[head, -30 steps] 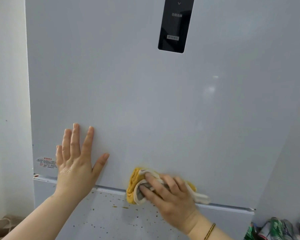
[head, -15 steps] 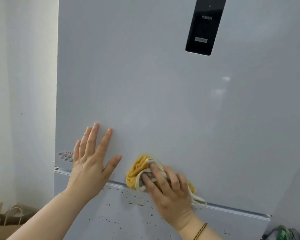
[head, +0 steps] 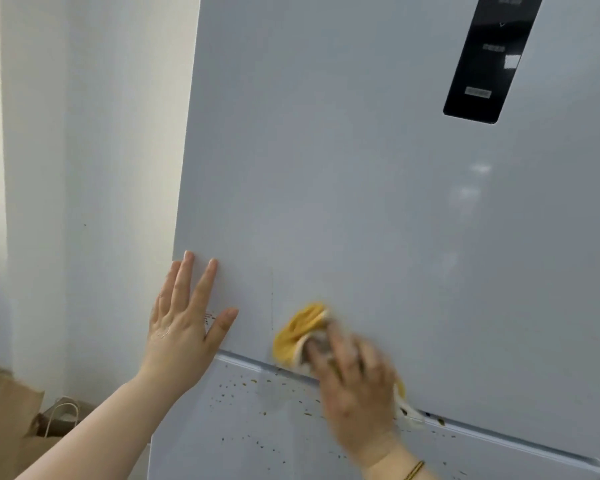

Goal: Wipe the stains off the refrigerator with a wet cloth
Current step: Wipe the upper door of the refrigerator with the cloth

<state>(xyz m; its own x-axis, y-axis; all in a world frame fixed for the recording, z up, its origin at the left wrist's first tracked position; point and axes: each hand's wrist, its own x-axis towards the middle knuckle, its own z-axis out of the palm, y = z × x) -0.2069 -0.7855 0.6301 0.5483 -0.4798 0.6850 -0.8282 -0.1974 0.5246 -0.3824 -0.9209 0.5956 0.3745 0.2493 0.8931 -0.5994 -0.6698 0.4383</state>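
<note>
Two bare hands on a white refrigerator [head: 361, 202], one pressing a yellow cloth [head: 298, 330].
The left hand [head: 184, 327] lies flat, fingers straight, near the refrigerator's left edge. The right hand [head: 357, 393], blurred, covers the bunched cloth at the refrigerator's door seam; its grip cannot be told. Brown stains [head: 253, 382] speckle the lower door.

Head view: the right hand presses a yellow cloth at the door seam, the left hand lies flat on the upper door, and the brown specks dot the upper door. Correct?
Not quite. The head view shows the brown specks on the lower door, below the seam, not on the upper door. The right hand, yellow cloth and left hand are as stated.
</note>
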